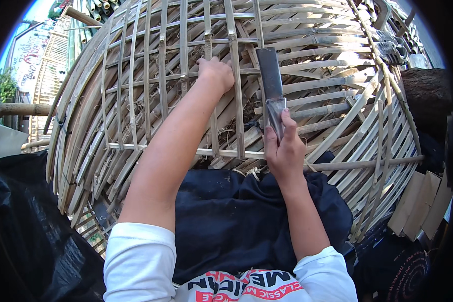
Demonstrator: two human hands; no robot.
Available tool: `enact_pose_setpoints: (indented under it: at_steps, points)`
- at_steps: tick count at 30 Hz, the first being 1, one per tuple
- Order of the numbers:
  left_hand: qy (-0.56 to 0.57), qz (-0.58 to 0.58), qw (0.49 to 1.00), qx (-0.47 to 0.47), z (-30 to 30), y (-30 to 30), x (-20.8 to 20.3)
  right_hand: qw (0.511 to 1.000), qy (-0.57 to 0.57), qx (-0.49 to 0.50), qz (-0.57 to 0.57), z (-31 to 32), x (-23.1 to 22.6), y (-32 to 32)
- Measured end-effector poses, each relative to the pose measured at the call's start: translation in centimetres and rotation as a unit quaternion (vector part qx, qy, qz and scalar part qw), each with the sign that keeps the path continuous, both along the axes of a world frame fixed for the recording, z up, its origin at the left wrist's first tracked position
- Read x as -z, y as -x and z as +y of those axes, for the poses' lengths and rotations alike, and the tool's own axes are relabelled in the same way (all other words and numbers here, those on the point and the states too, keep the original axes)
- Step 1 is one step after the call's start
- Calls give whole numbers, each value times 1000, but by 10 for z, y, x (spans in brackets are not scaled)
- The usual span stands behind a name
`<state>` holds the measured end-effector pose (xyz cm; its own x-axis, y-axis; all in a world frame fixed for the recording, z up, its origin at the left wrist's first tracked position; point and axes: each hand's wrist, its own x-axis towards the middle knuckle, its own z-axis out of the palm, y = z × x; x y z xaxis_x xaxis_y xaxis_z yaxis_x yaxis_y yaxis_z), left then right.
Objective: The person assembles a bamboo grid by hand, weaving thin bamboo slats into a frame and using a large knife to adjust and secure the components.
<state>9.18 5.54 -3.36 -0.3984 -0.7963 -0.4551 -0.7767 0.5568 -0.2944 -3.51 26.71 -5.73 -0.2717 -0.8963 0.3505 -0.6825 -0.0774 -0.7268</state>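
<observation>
My left hand (216, 75) reaches far forward, its fingers curled round an upright bamboo strip (208, 30) of an open lattice; the fingertips are partly hidden. In my right hand (287, 146) is a broad-bladed knife (271, 73), held by its grey, shiny handle with the dark blade pointing up and away from me. The blade stands over the lattice, just right of the upright strips. Crossing strips (201, 151) form the near edge of the lattice. Beneath it lies a thick pile of split bamboo (85, 126).
Curved bamboo slats (332, 80) spread to the right. Dark cloth (221, 211) covers my lap, and black sheeting (40, 216) lies at the left. Brown cardboard (420, 204) stands at the right, below a dark log (428, 98). Bamboo poles (98, 7) are stacked behind.
</observation>
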Motion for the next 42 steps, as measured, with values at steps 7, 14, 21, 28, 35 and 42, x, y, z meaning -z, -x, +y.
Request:
enact_pose_setpoints:
  at_steps: [7, 14, 21, 28, 35, 42]
  points:
    - [0, -20, 1000, 19, 3, 5, -5, 1000, 18, 22, -3, -4, 15, 19]
    - [1, -13, 1000, 16, 4, 0, -3, 999, 33, 27, -33, -4, 12, 10]
    - [3, 9, 1000, -3, -2, 0, 3, 996, -81, -12, 25, -1, 3, 2]
    - [15, -2, 1000, 18, 0, -1, -2, 981, -21, 11, -191, 7, -17, 31]
    - [5, -10, 1000, 20, 1, 4, -4, 988, -77, 35, -132, 4, 26, 38]
    - [11, 2, 999, 39, -4, 2, -1, 991, -130, 19, -1, 2, 27, 26]
